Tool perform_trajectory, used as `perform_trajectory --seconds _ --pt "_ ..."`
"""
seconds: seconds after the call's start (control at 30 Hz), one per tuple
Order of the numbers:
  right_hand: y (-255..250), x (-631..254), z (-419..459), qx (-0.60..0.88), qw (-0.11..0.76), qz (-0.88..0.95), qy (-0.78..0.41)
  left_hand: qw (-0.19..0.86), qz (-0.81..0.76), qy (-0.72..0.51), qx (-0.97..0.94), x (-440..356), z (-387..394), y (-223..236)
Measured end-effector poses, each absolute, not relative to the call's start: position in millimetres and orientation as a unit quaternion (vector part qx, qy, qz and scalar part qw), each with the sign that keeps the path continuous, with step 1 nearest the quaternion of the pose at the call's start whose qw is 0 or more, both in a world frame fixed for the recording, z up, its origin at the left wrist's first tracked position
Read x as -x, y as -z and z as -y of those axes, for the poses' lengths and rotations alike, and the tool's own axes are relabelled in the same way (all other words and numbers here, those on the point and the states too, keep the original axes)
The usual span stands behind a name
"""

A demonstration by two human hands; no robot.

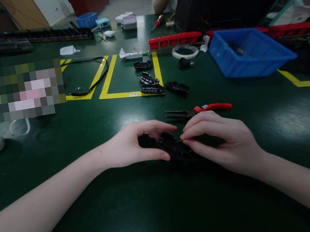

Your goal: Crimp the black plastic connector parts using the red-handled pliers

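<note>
"What's the step there?"
"Fitting or adjusting, I'd judge. Mid-frame, the left hand curls around a black part, thumb and forefinger apart; whether it clamps the part, I can't tell. The right hand pinches a thin sliver, thumb and fingertip together."
"And the next move?"
"Probably calls for a steady part and a fine touch."
"What's hidden?"
"The sliver's far tip is lost against black, and both forearms run off the frame's lower edges."
</note>
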State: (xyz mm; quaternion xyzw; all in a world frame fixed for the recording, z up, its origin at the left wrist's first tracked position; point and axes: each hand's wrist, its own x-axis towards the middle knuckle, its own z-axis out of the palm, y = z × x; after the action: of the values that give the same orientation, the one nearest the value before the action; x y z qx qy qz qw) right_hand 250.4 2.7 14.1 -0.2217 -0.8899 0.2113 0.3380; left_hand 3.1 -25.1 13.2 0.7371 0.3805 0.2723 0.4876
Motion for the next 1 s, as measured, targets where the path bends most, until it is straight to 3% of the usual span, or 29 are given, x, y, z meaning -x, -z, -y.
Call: perform_trajectory --seconds 1.0 --pt "-13.3 -248.1 1.6 0.195 0.327 0.909 -0.168 0.473 -0.387 -0.248 -0.751 -1.6 22.9 -11.6"
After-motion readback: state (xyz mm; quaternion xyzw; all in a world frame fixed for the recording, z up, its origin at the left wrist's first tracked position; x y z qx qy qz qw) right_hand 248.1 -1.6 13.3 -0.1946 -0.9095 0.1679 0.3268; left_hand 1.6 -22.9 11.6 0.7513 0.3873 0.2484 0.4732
